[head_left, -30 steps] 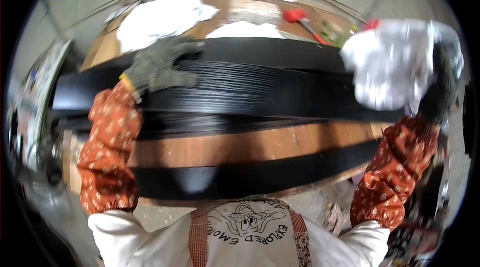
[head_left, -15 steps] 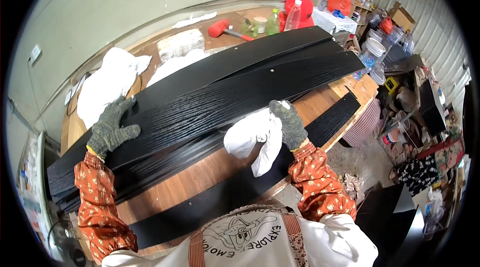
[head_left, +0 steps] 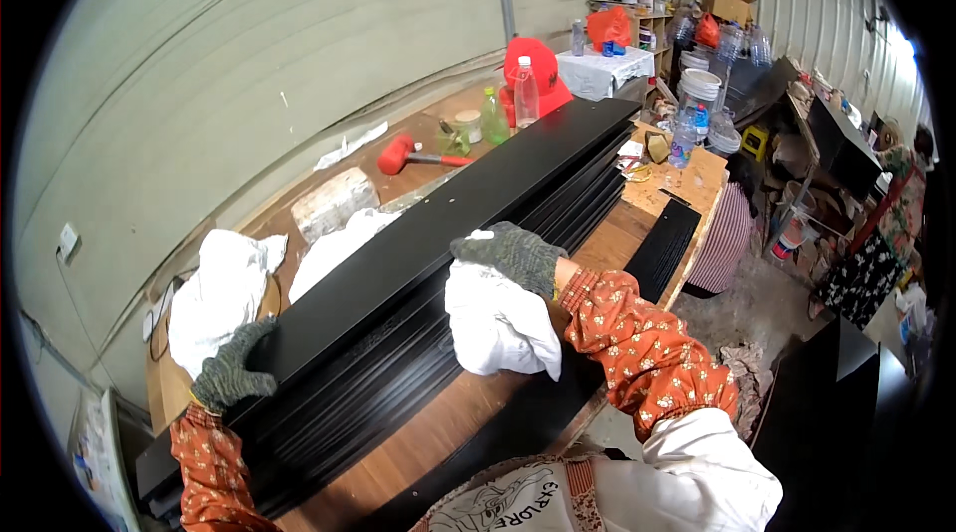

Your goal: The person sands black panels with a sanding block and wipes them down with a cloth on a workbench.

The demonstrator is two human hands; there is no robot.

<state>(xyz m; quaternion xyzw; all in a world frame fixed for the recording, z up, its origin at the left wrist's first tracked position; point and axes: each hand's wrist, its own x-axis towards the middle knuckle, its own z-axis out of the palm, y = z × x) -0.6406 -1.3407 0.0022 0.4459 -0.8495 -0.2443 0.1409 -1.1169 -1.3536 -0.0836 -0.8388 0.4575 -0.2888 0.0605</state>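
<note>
A tall stack of long black boards (head_left: 398,288) lies slantwise across the wooden workbench. My left hand (head_left: 235,369), in a grey-green knit glove, rests at the left end of the top board, with thumb and fingers spread apart over its surface. In my right hand (head_left: 513,255), gloved alike, is a bunched white cloth (head_left: 495,318). The fingers are closed round it, against the near edge of the stack about halfway along. Part of the cloth hangs down over the board edges.
Behind the stack lie a red mallet (head_left: 396,154), a pale block (head_left: 336,204) and a white cloth heap (head_left: 221,295). Bottles (head_left: 526,92) stand beside a red cap (head_left: 543,74). A short black board (head_left: 662,248) lies at the bench's right. Buckets (head_left: 700,86) and clutter fill the right side.
The slanted upper board now lies in line with the stack. My right hand and its cloth have moved left along the near edge. The view has turned rightward.
</note>
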